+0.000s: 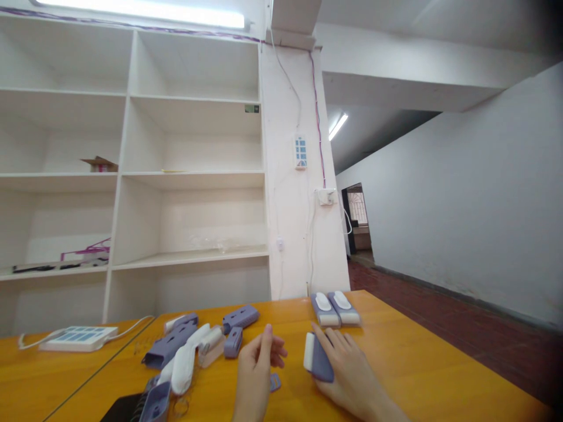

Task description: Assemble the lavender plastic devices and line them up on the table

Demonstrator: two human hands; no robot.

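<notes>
My right hand (347, 369) lies on the orange table (417, 363) with its fingers wrapped over a purple and white device (315, 358), which rests on the tabletop. Just left of it, my left hand (257, 366) hovers with its fingers loosely curled and nothing visible in them. A small purple part (275, 382) lies on the table beside the left hand. Two assembled purple and white devices (335, 308) sit side by side just beyond my right hand.
A heap of purple and white housing parts (193, 346) lies left of my hands. A white power strip (79, 338) with its cable sits at the far left. White shelving (132, 176) stands behind the table. The table's right edge borders a dark red floor.
</notes>
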